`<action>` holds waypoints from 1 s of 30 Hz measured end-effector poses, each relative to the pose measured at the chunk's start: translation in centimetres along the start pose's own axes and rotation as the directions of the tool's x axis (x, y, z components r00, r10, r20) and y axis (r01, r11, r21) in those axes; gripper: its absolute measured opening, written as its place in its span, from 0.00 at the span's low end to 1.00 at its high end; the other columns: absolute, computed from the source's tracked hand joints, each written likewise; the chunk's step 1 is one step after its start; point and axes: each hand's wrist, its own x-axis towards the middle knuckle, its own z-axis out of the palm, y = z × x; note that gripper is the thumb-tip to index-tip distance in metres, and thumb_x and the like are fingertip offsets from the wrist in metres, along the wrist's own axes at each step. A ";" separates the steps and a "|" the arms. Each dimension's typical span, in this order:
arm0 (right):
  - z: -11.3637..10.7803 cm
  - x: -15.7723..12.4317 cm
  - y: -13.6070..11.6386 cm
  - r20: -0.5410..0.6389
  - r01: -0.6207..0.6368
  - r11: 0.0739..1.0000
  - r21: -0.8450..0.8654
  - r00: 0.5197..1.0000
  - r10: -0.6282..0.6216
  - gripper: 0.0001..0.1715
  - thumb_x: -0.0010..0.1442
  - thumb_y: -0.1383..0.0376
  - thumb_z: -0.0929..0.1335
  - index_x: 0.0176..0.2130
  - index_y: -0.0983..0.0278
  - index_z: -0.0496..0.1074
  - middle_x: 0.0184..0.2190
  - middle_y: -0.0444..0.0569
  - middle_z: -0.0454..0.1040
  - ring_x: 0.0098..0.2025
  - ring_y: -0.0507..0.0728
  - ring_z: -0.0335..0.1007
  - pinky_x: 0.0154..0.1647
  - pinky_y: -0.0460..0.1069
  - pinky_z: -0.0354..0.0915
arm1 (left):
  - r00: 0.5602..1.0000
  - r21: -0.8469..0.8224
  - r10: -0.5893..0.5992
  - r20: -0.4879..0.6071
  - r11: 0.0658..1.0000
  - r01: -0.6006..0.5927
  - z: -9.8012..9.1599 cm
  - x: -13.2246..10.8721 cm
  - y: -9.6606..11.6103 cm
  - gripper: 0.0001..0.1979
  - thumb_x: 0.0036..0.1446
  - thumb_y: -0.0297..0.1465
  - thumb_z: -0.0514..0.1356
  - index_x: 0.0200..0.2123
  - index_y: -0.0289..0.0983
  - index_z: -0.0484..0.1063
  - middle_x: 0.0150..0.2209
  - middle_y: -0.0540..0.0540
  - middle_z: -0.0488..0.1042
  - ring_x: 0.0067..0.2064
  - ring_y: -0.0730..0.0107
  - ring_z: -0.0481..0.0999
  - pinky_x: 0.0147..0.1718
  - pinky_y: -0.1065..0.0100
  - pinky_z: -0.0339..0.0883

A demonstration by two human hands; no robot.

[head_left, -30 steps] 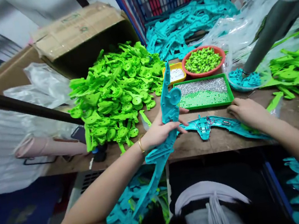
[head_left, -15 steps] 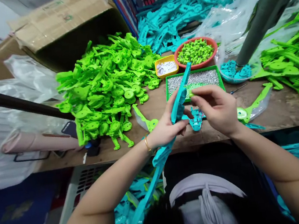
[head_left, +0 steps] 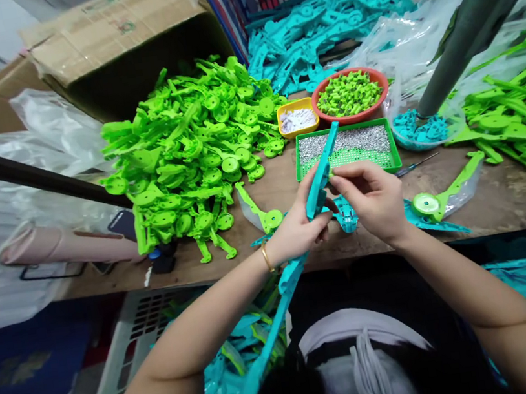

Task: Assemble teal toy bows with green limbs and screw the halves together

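Observation:
My left hand (head_left: 297,228) is closed around a long teal plastic part (head_left: 319,190), held up at a slant, its lower end reaching down past the table edge. My right hand (head_left: 376,201) pinches a small green plastic piece (head_left: 330,173), mostly hidden by the fingertips, against the right side of the teal part. Under and between the hands, another teal plastic part (head_left: 346,214) lies on the table, partly covered. Green arms with round discs lie at either side, the left one (head_left: 271,220) and the right one (head_left: 427,205).
A green tray (head_left: 398,162) of small metal pieces, a red bowl (head_left: 384,102) of green pieces, a yellow dish (head_left: 300,133) and a clear bowl (head_left: 424,143) stand ahead. Green parts (head_left: 197,147) are heaped left. A screwdriver (head_left: 417,164) lies right. A grey pole (head_left: 461,45) rises there.
My right hand has come left and slightly down, bringing the small green piece from beside the teal part up against it. My left hand still grips the teal part.

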 end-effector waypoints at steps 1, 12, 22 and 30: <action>-0.1 0.0 0.1 0.015 -0.040 0.999 0.017 0.999 0.040 0.07 0.55 0.62 0.71 0.36 0.60 0.73 0.33 0.44 0.77 0.33 0.52 0.75 0.37 0.50 0.74 | 1.000 0.009 -0.003 0.008 1.000 0.003 -0.3 0.0 0.0 0.41 0.58 0.29 0.58 0.67 0.53 0.38 0.33 0.51 0.70 0.21 0.78 0.69 0.18 0.75 0.64; -5.1 3.4 -2.1 0.327 0.364 0.745 -0.559 0.922 -0.205 0.23 0.60 0.52 0.65 0.50 0.61 0.67 0.50 0.55 0.72 0.53 0.63 0.68 0.57 0.62 0.62 | 0.965 0.668 0.184 0.185 0.697 -0.261 -4.5 2.2 1.1 0.34 0.55 0.29 0.58 0.64 0.48 0.55 0.55 0.44 0.70 0.50 0.57 0.73 0.50 0.60 0.66; -7.4 5.6 -1.1 0.595 0.493 0.456 -0.741 0.797 0.105 0.39 0.54 0.48 0.69 0.59 0.63 0.65 0.52 0.58 0.71 0.51 0.68 0.69 0.48 0.60 0.66 | 0.939 0.853 0.245 0.241 0.409 -0.325 -1.5 6.0 7.0 0.20 0.58 0.33 0.56 0.52 0.33 0.68 0.49 0.40 0.71 0.60 0.47 0.65 0.57 0.45 0.55; -14.6 2.9 -1.1 0.380 0.239 0.354 -0.904 0.830 0.409 0.31 0.56 0.49 0.68 0.56 0.58 0.71 0.54 0.51 0.73 0.50 0.64 0.73 0.49 0.56 0.66 | 0.642 0.878 0.691 -0.333 0.475 -0.056 -6.3 -5.8 2.4 0.21 0.61 0.33 0.58 0.57 0.42 0.64 0.53 0.47 0.70 0.54 0.60 0.71 0.57 0.55 0.63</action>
